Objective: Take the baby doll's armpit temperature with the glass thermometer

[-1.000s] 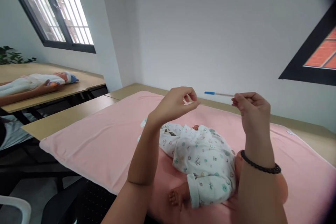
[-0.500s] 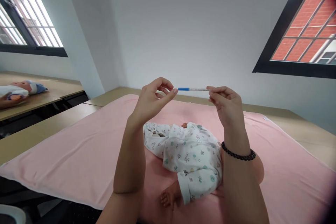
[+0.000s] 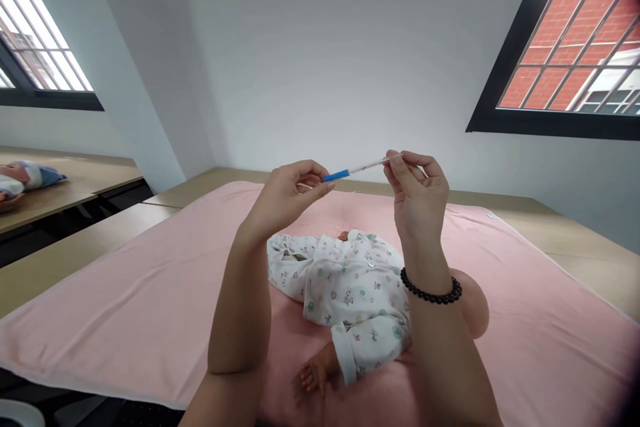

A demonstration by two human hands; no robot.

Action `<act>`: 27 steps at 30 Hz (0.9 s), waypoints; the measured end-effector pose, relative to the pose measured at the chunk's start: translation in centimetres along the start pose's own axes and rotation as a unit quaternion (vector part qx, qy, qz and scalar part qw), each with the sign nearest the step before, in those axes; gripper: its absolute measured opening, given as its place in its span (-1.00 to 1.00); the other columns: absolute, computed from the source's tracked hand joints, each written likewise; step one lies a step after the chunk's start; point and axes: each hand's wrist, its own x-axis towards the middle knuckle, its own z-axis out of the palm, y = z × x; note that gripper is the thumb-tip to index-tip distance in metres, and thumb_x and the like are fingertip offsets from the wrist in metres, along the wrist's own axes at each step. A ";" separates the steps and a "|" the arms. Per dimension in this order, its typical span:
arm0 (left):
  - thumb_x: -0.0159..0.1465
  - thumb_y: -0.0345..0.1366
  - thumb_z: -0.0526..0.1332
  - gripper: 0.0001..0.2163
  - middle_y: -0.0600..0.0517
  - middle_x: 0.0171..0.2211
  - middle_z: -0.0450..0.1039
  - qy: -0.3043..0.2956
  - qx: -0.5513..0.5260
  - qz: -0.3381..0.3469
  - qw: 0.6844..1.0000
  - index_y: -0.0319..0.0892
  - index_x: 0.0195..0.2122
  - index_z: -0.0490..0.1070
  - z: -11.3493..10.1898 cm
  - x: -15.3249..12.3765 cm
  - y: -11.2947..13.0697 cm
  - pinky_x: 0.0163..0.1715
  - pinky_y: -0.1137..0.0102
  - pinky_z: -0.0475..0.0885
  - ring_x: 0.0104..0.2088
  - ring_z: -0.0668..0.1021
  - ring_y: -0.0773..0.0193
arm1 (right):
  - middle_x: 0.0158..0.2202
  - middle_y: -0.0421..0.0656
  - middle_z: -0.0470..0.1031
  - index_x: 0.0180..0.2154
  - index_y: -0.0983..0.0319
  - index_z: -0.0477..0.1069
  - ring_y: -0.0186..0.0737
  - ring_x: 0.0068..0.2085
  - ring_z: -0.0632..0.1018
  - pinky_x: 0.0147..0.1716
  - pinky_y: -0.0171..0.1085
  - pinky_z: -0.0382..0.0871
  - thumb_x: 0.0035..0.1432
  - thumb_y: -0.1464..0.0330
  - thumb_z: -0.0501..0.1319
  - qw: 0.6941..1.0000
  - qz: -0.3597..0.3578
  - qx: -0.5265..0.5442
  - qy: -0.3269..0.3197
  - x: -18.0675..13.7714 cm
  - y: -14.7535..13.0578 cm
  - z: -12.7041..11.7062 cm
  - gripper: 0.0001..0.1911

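A slim thermometer (image 3: pixel 369 165) with a clear shaft and a blue end is held up in front of me, tilted with its clear end higher. My left hand (image 3: pixel 303 185) has its thumb and fingers closed at the blue end. At the other end, my right hand (image 3: pixel 417 180) pinches the clear tip; a dark beaded bracelet circles that wrist. Below both hands a baby doll (image 3: pixel 350 280) in a white patterned outfit lies on its back on a pink blanket (image 3: pixel 150 293). My right forearm partly covers the doll's head.
The blanket covers most of a wooden table (image 3: pixel 575 227) standing against a pale wall. At far left, another doll (image 3: pixel 30 177) with a blue and white cap lies on a second table (image 3: pixel 105 170). Barred windows are at both sides.
The thermometer has gone from level to tilted, its blue end lower and now between my left thumb and fingers. My right hand has risen slightly. The view has shifted a little to the right.
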 end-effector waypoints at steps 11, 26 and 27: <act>0.22 -0.14 0.43 -0.91 0.15 -0.35 0.62 0.321 -0.100 0.125 0.933 0.08 -0.26 0.62 1.1 0.4 0.1 -0.23 0.18 0.65 -0.34 0.65 0.23 | -0.23 -0.20 0.63 -0.30 0.17 0.53 -0.21 -0.15 0.66 0.03 -0.11 0.60 0.10 0.30 0.44 0.999 -0.028 -0.012 0.022 -1.6 -0.6 1.7 -0.85; 0.23 -0.22 0.42 -0.87 0.06 -0.17 0.63 0.327 -0.087 0.138 0.931 0.02 -0.19 0.59 1.4 0.1 1.4 -0.28 0.31 0.63 -0.07 0.64 0.15 | 0.07 -0.19 0.50 -0.01 0.00 0.51 -0.10 0.19 0.49 0.14 -0.06 0.50 0.36 0.21 0.16 0.981 -0.158 -0.114 -0.005 -3.0 -2.2 2.1 -0.76; 0.23 -0.23 0.42 -0.88 0.06 -0.17 0.63 0.331 -0.086 0.142 0.929 0.02 -0.20 0.59 1.4 0.1 1.4 -0.27 0.30 0.63 -0.06 0.64 0.15 | 0.05 -0.18 0.51 -0.03 0.01 0.51 -0.11 0.17 0.50 0.13 -0.07 0.50 0.36 0.21 0.16 0.980 -0.162 -0.113 0.007 -2.9 -2.1 2.1 -0.78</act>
